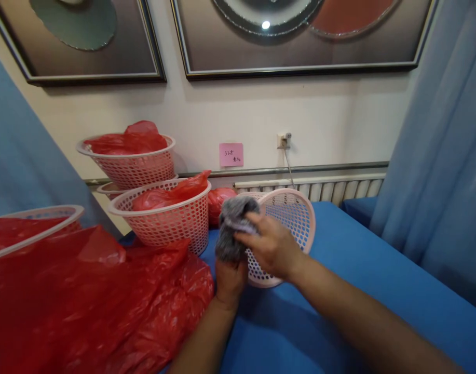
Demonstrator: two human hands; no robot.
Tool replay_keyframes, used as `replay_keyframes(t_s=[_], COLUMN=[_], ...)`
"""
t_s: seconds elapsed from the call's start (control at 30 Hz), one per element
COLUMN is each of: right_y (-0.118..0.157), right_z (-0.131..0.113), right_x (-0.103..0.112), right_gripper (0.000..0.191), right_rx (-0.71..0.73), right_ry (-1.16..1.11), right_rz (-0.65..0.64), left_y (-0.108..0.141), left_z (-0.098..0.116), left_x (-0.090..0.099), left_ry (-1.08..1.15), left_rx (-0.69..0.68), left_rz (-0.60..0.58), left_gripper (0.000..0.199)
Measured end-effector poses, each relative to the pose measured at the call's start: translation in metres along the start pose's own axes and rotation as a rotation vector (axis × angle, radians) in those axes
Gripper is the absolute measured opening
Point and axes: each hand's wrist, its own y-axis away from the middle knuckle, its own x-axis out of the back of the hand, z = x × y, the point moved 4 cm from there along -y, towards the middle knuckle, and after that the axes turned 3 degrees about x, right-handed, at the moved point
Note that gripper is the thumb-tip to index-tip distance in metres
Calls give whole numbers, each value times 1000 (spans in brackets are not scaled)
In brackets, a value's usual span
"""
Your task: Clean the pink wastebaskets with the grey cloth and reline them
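Note:
A crumpled grey, fuzzy cloth (232,234) is bunched between my two hands in front of the baskets. My left hand (230,278) grips it from below, with most of its fingers hidden by the cloth. From the right, my right hand (274,244) pinches the cloth's edge between thumb and fingers, slightly blurred by motion. Just behind my right hand a pink plastic basket (300,213) with a holed wall lies tipped on its side on a blue-covered surface (339,259). I cannot tell whether either hand touches that basket.
A large red plastic bag (117,301) spreads across the left front. Pink baskets (171,223) with red bags inside stand behind it, one raised higher (132,166). A radiator (323,189), a wall socket (283,141) and a pink note (231,155) are at the wall; a blue curtain (436,130) hangs right.

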Motion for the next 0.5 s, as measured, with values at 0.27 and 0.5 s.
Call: replay_keyframes(t_s=[0.27,0.5], right_y=[90,192], right_z=[151,136], right_x=[16,-19], right_gripper=[59,63], right_rx=[-1185,-1418], right_ry=[-20,-88], right_rz=[342,273], left_y=[7,10], left_z=[5,6], left_x=[0,-3], left_ry=[79,79], left_rx=[-359,-348], left_rz=[-3,14], left_gripper=[53,52])
